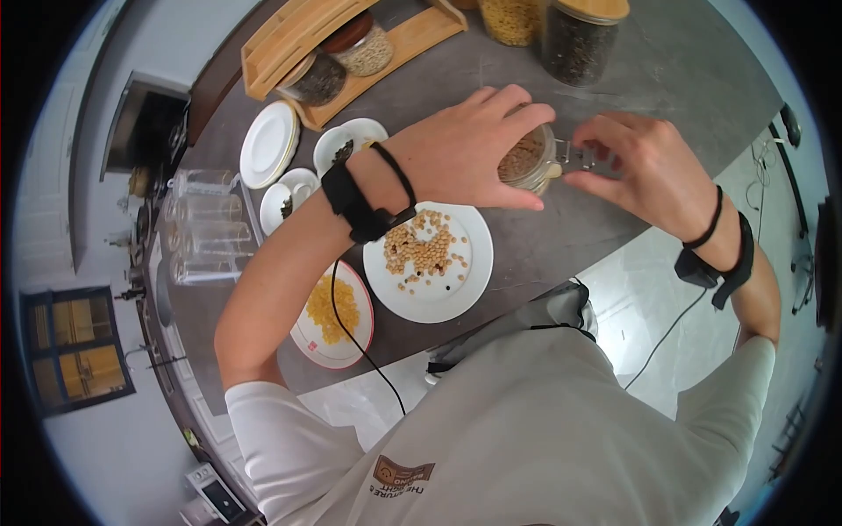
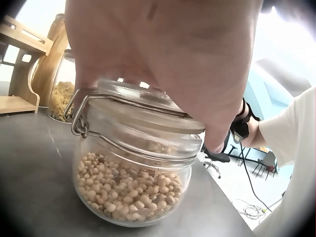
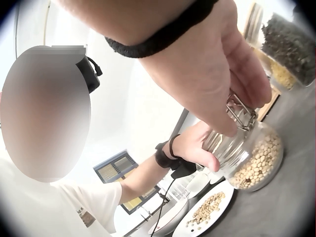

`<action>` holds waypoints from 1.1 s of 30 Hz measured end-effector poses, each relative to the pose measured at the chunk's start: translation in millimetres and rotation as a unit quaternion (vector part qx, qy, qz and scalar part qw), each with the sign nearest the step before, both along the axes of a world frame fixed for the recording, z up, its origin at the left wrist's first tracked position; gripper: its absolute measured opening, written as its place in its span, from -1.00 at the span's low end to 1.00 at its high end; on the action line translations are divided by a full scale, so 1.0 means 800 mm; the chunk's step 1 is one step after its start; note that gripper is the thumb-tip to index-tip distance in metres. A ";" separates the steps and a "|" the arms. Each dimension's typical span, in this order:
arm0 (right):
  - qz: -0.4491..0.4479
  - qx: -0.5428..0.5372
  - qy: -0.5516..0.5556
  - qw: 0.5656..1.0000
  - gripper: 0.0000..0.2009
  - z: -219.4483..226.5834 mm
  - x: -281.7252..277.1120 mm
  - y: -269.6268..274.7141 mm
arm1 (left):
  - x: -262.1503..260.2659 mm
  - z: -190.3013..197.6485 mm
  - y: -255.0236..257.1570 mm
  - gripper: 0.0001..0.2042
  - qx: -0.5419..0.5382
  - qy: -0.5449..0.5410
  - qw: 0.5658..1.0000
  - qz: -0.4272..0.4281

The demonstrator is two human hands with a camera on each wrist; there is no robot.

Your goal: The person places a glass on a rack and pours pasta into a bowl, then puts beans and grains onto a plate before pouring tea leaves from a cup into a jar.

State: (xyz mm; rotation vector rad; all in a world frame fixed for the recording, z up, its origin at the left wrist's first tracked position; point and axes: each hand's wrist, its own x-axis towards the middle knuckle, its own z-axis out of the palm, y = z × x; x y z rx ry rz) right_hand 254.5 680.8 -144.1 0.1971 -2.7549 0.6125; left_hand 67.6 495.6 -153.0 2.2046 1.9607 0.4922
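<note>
A glass clip-top jar stands on the dark table, its lower part filled with pale round beans like soybeans. My left hand grips the jar from above around the lid, thumb on the near side. At the jar's right side, my right hand has thumb and bent fingers around the wire clasp. The lid sits on the jar's mouth, partly hidden by my left hand. Close by, a white plate carries more beans with a few dark bits among them.
A red-rimmed plate bears yellow pieces. Small white dishes hold dark bits. Stacked white plates and clear cups stand at left. A wooden rack with jars is behind; a wooden-lidded jar stands far right.
</note>
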 end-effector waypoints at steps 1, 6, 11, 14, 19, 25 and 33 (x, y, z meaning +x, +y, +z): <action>-0.011 -0.031 -0.022 0.999 -0.71 0.002 0.004 0.001 | -0.002 0.001 -0.001 -0.27 -0.005 -0.010 1.000 0.001; -0.013 -0.068 -0.038 0.997 -0.72 -0.021 0.016 0.004 | -0.021 0.013 -0.003 -0.32 -0.013 -0.109 0.994 0.009; 0.042 0.020 -0.025 0.999 -0.77 -0.021 0.023 0.004 | -0.054 0.017 -0.016 -0.30 0.012 -0.173 0.985 0.022; 0.070 0.015 0.013 0.997 -0.77 -0.030 0.022 0.003 | -0.062 0.028 -0.029 -0.33 -0.031 -0.265 0.960 0.081; 0.097 0.016 0.004 0.995 -0.76 -0.036 0.024 -0.006 | -0.082 0.012 -0.040 -0.51 0.019 -0.407 0.904 0.131; 0.139 0.023 0.023 0.990 -0.76 -0.036 0.024 -0.020 | -0.122 -0.013 -0.033 -0.62 -0.019 -0.561 0.784 0.266; 0.148 0.028 0.043 0.988 -0.79 -0.045 0.023 -0.030 | -0.140 -0.045 -0.010 -0.56 -0.173 -0.501 0.765 0.366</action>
